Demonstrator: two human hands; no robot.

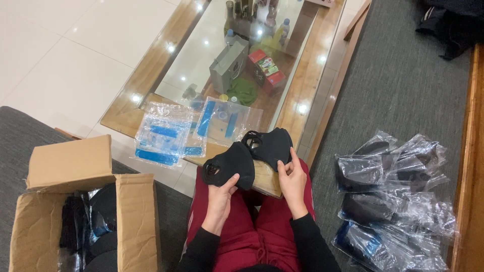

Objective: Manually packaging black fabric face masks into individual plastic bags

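My left hand (221, 194) grips a black face mask (229, 164) by its lower edge, over my lap in red trousers. My right hand (292, 176) pinches the lower edge of a second black face mask (271, 144). The two masks touch and overlap slightly above the near corner of a glass-topped wooden coffee table (151, 70). Clear plastic bags with blue strips (164, 135) lie on the table just beyond the masks.
An open cardboard box (75, 201) with black masks inside sits at my left. A pile of masks packed in clear bags (393, 196) lies on the grey surface at my right. Bottles, a grey bag and small boxes (252, 65) show under the table glass.
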